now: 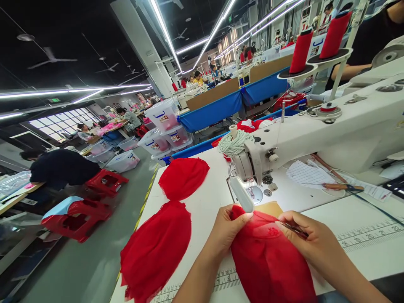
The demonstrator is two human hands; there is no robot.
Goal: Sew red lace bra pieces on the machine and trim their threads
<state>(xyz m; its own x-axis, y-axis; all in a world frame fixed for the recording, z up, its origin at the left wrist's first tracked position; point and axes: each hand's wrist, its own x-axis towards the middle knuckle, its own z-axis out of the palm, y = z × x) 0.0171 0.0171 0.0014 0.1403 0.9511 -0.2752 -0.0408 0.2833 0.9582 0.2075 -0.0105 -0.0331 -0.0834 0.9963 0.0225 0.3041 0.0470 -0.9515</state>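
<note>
A sheer red fabric piece [273, 263] is stretched between my two hands in front of the sewing machine, its lower part hanging toward me. My left hand [227, 227] pinches its upper left edge, close to the machine's needle area [249, 191]. On the other side my right hand [304, 235] grips the upper right edge. A slim dark metal tool [295, 229] also lies in its fingers; whether it is snips or tweezers I cannot tell. Two more red fabric pieces, one farther [183, 177] and one nearer [159, 250], lie flat to the left.
The white sewing machine [341, 122] spans the right side, with a coil of pale cord [235, 143] on its head. Red thread cones [301, 52] stand behind it. Paper scraps and a wooden-handled tool [342, 187] lie under its arm. A printed ruler [368, 235] crosses the table [202, 227].
</note>
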